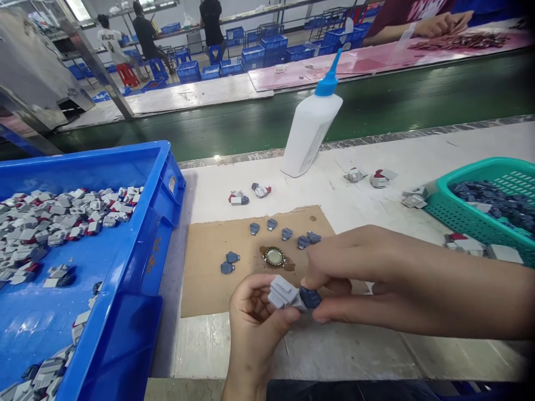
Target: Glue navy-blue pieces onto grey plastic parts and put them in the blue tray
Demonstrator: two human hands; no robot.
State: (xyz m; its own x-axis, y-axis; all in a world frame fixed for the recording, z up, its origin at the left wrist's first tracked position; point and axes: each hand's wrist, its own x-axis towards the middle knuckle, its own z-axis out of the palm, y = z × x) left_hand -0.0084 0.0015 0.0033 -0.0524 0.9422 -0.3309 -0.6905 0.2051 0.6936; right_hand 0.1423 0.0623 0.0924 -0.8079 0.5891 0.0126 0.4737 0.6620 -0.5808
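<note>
Above the near edge of a brown cardboard sheet (204,289), my left hand (259,317) pinches a light grey plastic part (283,292) between thumb and fingers. My right hand (343,278) comes in from the right, its thumb and fingers closed on a small dark blue fist-shaped piece (310,297). The blue piece touches the right end of the grey part. Several similar dark blue pieces (286,233) lie on the cardboard, around a metal bottle cap (274,256) with brown stains beside it.
A blue crate (167,184) of grey parts stands left. Behind the cardboard are a white bottle (311,133) with a blue nozzle and two assembled parts (238,198). A green basket (434,195) of dark pieces sits right, loose grey parts near it. Beyond the green belt (217,131), people work.
</note>
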